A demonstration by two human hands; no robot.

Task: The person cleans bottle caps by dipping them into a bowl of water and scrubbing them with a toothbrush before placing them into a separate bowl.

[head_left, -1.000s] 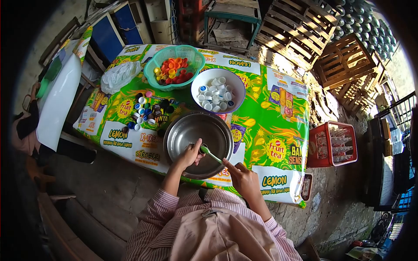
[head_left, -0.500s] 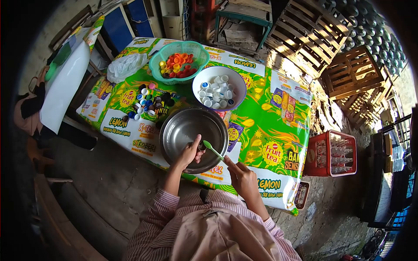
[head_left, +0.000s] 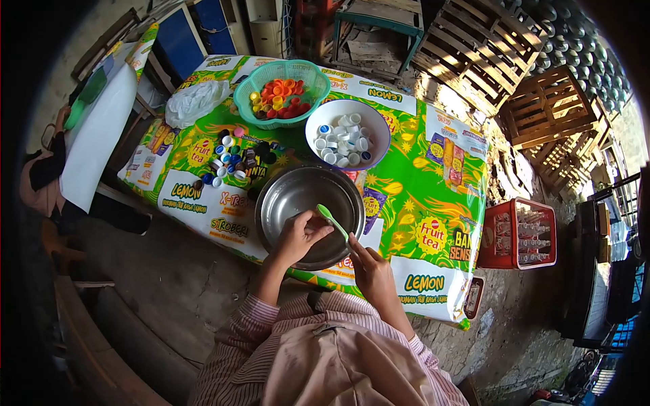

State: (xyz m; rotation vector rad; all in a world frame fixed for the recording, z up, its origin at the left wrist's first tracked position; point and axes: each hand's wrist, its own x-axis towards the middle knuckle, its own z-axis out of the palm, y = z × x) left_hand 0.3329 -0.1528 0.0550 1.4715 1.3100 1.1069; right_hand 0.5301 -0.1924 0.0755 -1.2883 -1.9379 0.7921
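Over the steel basin [head_left: 276, 201], my left hand [head_left: 298, 237] has its fingers curled round a small bottle cap, which the fingers now mostly hide. My right hand [head_left: 369, 271] grips the lower handle of a light green toothbrush [head_left: 333, 220] at the basin's right rim. The brush's wider green end points up and left, close to my left fingertips. Beyond the basin stands a white bowl [head_left: 380, 128] of white bottle caps [head_left: 343, 141]. Loose caps [head_left: 230, 159], blue, white and dark, lie on the tablecloth left of the basin.
A turquoise basket [head_left: 321, 84] holds red, orange and yellow caps. Beside it lies a white plastic bag [head_left: 196, 105]. The table has a green printed cloth [head_left: 399, 196]. A red crate [head_left: 497, 237] of bottles stands right, wooden pallets [head_left: 474, 54] behind. Another person's arm [head_left: 61, 118] shows far left.
My left fingers have turned and closed over the cap, which showed more before. The toothbrush has tilted more upright. The whole view has shifted slightly.
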